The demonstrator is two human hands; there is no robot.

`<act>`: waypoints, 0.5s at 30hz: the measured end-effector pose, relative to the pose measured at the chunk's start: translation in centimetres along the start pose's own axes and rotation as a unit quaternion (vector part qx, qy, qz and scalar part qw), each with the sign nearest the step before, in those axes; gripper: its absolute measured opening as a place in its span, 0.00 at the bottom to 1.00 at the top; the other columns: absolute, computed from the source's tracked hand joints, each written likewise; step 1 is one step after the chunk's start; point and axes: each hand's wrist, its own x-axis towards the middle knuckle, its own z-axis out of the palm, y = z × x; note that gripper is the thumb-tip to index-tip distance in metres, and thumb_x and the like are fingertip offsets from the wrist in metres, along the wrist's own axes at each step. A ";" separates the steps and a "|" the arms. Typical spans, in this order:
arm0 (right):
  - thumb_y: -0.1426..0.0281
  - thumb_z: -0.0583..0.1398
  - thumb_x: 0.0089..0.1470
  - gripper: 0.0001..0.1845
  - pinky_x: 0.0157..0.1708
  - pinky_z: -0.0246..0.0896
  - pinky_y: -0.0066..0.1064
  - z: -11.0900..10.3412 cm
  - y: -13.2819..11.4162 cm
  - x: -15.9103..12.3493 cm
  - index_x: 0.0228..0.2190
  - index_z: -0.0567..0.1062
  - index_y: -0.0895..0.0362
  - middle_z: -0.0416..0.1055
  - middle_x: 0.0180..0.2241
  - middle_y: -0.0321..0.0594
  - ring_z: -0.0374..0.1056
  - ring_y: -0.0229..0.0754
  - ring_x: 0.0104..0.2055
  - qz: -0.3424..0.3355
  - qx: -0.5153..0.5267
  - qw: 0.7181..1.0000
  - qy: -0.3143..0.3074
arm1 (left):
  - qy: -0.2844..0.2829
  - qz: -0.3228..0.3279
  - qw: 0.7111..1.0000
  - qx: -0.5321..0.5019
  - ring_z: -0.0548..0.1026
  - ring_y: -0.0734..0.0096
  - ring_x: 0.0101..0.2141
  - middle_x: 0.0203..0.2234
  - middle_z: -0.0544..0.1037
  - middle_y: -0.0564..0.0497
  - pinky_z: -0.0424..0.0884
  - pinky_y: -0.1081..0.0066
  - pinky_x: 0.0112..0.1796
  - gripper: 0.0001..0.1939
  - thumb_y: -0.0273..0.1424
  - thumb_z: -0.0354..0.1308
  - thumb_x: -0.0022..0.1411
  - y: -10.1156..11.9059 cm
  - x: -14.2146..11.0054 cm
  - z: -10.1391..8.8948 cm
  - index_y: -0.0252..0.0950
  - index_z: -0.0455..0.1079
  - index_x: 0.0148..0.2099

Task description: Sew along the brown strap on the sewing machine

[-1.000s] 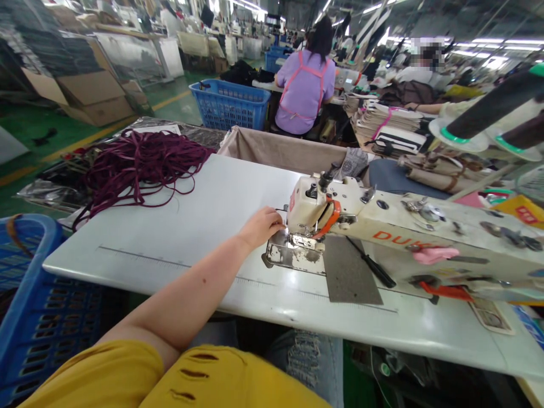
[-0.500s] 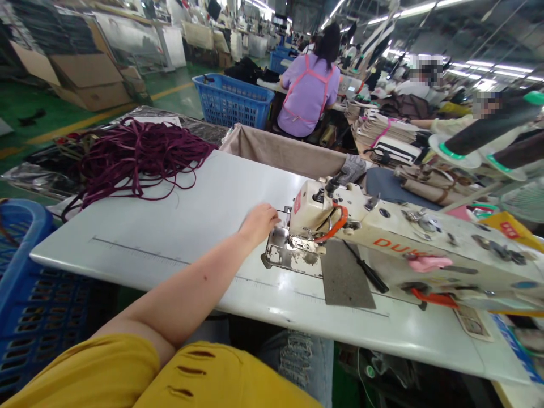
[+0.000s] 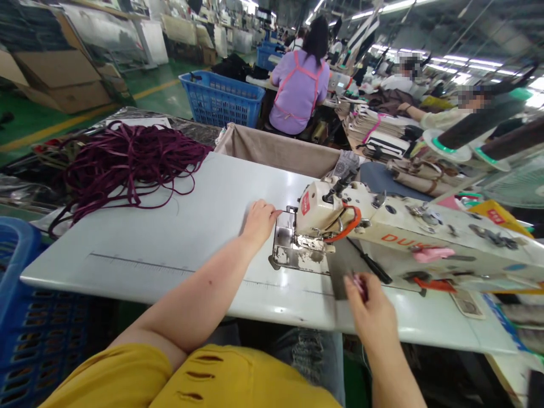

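A cream sewing machine (image 3: 382,226) lies across the white table (image 3: 178,226). My left hand (image 3: 259,220) rests on the table beside the machine's needle end, its fingers pinched on a thin dark thread (image 3: 284,211) that runs to the needle area. In front of the machine, my right hand (image 3: 374,314) hovers over a grey pad (image 3: 340,272), fingers closed on a small pink-and-dark object (image 3: 360,283) that I cannot make out. A black screwdriver (image 3: 369,262) lies on the pad near that hand.
A heap of purple cord (image 3: 127,161) sits at the table's far left. A blue basket (image 3: 25,317) stands at my left, another blue basket (image 3: 221,99) beyond the table. A person in a purple top (image 3: 297,88) sits ahead with their back to me. Thread cones (image 3: 471,127) stand at right.
My right hand has come into view at the front of the machine, holding a small object. My left hand stays by the needle end, drawn back slightly.
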 end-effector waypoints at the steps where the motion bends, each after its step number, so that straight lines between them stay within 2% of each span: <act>1: 0.49 0.53 0.69 0.22 0.40 0.71 0.40 1.2 -1.8 -0.5 0.49 0.71 0.53 0.79 0.44 0.50 0.77 0.53 0.44 0.009 0.035 0.999 -0.021 | 0.002 -0.005 1.000 -0.007 0.71 0.54 0.44 0.36 0.74 0.44 0.68 0.56 0.51 0.13 0.36 0.59 0.74 0.0 0.0 -0.1 0.37 0.76 0.35; 3: 0.52 0.51 0.68 0.20 0.45 0.70 0.39 2.9 -5.2 -0.9 0.48 0.70 0.53 0.78 0.46 0.48 0.77 0.51 0.46 -0.027 0.089 0.993 -0.065 | 0.009 -0.017 0.999 -0.027 0.71 0.54 0.45 0.37 0.74 0.43 0.68 0.55 0.52 0.14 0.36 0.57 0.75 -0.1 -0.1 -0.3 0.37 0.75 0.35; 5: 0.59 0.48 0.70 0.16 0.50 0.68 0.38 3.7 -8.0 -0.5 0.46 0.70 0.54 0.78 0.46 0.49 0.76 0.50 0.49 -0.055 0.095 0.989 -0.098 | 0.017 -0.030 0.998 -0.053 0.71 0.53 0.47 0.39 0.74 0.43 0.67 0.54 0.55 0.14 0.36 0.57 0.74 -0.2 -0.2 -0.7 0.38 0.73 0.34; 7: 0.64 0.49 0.71 0.14 0.52 0.66 0.37 3.8 -10.2 0.4 0.46 0.70 0.56 0.78 0.48 0.53 0.75 0.51 0.52 -0.048 0.046 0.991 -0.117 | 0.024 -0.042 0.995 -0.085 0.71 0.53 0.49 0.41 0.75 0.43 0.66 0.53 0.57 0.14 0.35 0.57 0.74 -0.2 -0.3 -1.1 0.39 0.71 0.32; 9: 0.65 0.49 0.72 0.14 0.50 0.66 0.36 3.7 -11.8 1.1 0.48 0.71 0.58 0.79 0.47 0.56 0.77 0.52 0.51 -0.015 -0.035 0.989 -0.141 | 0.025 -0.054 0.991 -0.122 0.72 0.54 0.50 0.42 0.76 0.43 0.67 0.53 0.57 0.15 0.35 0.56 0.73 -0.1 -0.4 -1.4 0.39 0.69 0.32; 12: 0.62 0.50 0.74 0.16 0.45 0.68 0.38 3.8 -13.5 1.7 0.50 0.71 0.60 0.80 0.44 0.57 0.79 0.54 0.47 0.017 -0.151 0.975 -0.163 | 0.010 -0.076 0.979 -0.188 0.77 0.58 0.45 0.41 0.78 0.43 0.73 0.57 0.51 0.16 0.39 0.50 0.77 0.4 -0.5 -1.5 0.39 0.67 0.34; 15: 0.61 0.49 0.74 0.19 0.44 0.70 0.40 4.1 -14.3 2.0 0.50 0.71 0.61 0.80 0.42 0.60 0.80 0.57 0.46 0.018 -0.188 0.969 -0.161 | -0.023 -0.098 0.963 -0.251 0.80 0.66 0.35 0.38 0.81 0.44 0.76 0.66 0.39 0.21 0.40 0.38 0.80 1.2 -0.6 -1.2 0.38 0.65 0.39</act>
